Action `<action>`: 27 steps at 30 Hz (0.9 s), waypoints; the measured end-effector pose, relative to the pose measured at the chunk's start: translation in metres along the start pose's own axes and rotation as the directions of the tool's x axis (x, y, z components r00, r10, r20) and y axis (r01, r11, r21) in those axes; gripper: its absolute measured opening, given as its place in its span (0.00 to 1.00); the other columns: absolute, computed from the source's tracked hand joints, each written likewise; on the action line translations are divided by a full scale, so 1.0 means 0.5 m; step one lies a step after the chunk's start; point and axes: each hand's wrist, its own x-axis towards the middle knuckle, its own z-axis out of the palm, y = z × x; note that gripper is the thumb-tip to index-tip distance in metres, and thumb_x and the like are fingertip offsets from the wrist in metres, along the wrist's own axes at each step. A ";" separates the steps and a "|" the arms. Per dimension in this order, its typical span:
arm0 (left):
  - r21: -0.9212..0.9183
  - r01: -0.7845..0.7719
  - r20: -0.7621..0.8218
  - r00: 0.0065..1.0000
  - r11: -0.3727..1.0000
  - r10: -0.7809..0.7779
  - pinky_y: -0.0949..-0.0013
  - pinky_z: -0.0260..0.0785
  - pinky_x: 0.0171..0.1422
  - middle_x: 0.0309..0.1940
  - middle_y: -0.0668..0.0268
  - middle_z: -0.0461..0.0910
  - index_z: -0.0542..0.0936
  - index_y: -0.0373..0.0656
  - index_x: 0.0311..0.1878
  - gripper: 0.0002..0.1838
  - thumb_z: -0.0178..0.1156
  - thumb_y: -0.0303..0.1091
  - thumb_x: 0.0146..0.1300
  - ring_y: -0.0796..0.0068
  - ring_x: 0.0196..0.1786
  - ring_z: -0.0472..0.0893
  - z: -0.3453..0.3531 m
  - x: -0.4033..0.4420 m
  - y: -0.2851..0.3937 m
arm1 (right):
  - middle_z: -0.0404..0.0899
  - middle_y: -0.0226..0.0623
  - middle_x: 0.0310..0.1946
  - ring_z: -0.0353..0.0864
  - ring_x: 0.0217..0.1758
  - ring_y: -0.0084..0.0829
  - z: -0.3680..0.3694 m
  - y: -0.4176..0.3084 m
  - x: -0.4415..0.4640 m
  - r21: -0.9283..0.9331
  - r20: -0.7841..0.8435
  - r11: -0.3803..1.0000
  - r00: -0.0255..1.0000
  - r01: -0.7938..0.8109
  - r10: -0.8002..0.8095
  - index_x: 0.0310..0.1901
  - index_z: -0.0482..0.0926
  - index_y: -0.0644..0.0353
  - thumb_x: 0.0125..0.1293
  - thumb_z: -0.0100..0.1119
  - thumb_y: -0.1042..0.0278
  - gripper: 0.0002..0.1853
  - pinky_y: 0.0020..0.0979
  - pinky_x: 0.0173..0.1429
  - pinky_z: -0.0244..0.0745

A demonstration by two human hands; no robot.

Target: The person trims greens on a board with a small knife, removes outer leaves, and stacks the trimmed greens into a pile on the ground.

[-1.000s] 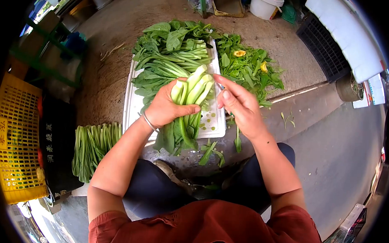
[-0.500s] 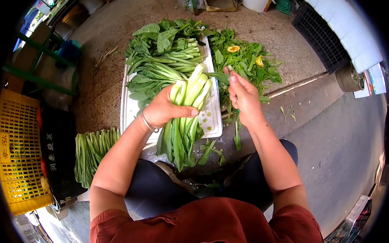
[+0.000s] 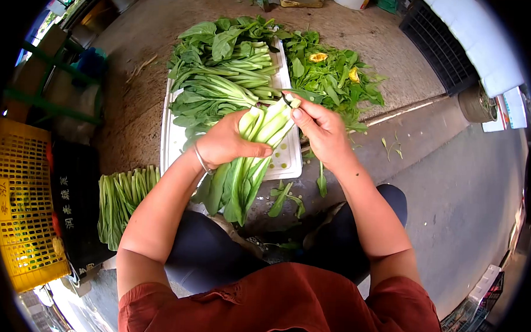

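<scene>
My left hand (image 3: 226, 142) is wrapped round a bunch of leafy greens (image 3: 246, 177), pale cut stems up and leaves hanging down. At the stem tops, my right hand (image 3: 322, 128) is closed in a pinch. A small dark blade-like edge shows by its fingertips; most of that tool is hidden. Beneath the bunch lies a white tray (image 3: 172, 145), with a pile of similar greens (image 3: 231, 71) on it. To the tray's right, loose leaves (image 3: 333, 80) are heaped on the ground.
Bundled greens (image 3: 124, 199) lie at the left beside a black crate (image 3: 74, 200) and a yellow crate (image 3: 27, 210). A black basket (image 3: 438, 46) and a white box (image 3: 477, 39) stand at the upper right. Fallen leaves (image 3: 283, 199) lie before my knees.
My right hand first moved away from the stems to the right, with a leaf piece by it, then came back to the stem tops. My left hand still holds the bunch.
</scene>
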 end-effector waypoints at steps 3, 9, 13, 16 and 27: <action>-0.028 0.008 0.003 1.000 1.000 -0.008 0.74 0.69 0.49 0.40 0.68 0.77 0.71 0.36 0.49 0.27 0.70 0.23 0.43 0.80 0.41 0.75 -0.006 -0.004 -0.012 | 0.60 0.17 0.18 0.53 0.18 0.13 -0.018 -0.019 0.001 0.276 -0.074 0.849 0.871 -0.451 0.487 0.57 0.71 0.53 0.68 0.45 0.58 0.18 0.15 0.19 0.48; -0.007 -0.056 -0.076 0.996 0.998 0.055 0.73 0.69 0.49 0.39 0.65 0.77 0.71 0.34 0.49 0.28 0.70 0.25 0.42 0.78 0.40 0.75 -0.001 0.003 -0.020 | 0.72 0.26 0.28 0.66 0.20 0.16 0.016 -0.036 -0.008 0.264 -0.143 0.871 0.876 -0.414 0.460 0.59 0.67 0.56 0.62 0.56 0.56 0.25 0.15 0.18 0.52; 0.170 -0.059 -0.066 0.995 0.984 0.071 0.75 0.68 0.47 0.39 0.68 0.76 0.70 0.36 0.49 0.28 0.71 0.26 0.42 0.80 0.40 0.74 0.018 0.010 -0.030 | 0.76 0.30 0.33 0.70 0.22 0.15 0.038 -0.015 -0.006 0.310 -0.158 0.926 0.949 -0.213 0.271 0.54 0.71 0.61 0.57 0.64 0.64 0.24 0.17 0.22 0.65; 0.166 -0.027 -0.048 0.998 0.986 0.036 0.75 0.67 0.50 0.39 0.68 0.77 0.72 0.35 0.48 0.28 0.72 0.31 0.43 0.81 0.41 0.74 0.010 0.011 -0.030 | 0.77 0.26 0.28 0.69 0.21 0.13 0.033 -0.018 0.003 0.246 -0.204 0.937 0.932 -0.248 0.300 0.45 0.78 0.61 0.57 0.63 0.63 0.17 0.16 0.21 0.64; -0.044 -0.109 0.052 0.992 0.993 0.111 0.75 0.66 0.54 0.47 0.64 0.76 0.70 0.34 0.56 0.29 0.67 0.31 0.51 0.79 0.48 0.74 -0.033 -0.018 -0.019 | 0.75 0.22 0.29 0.66 0.25 0.12 0.025 -0.022 -0.007 0.075 0.096 0.948 0.949 -0.308 0.301 0.45 0.78 0.58 0.59 0.61 0.59 0.16 0.17 0.29 0.62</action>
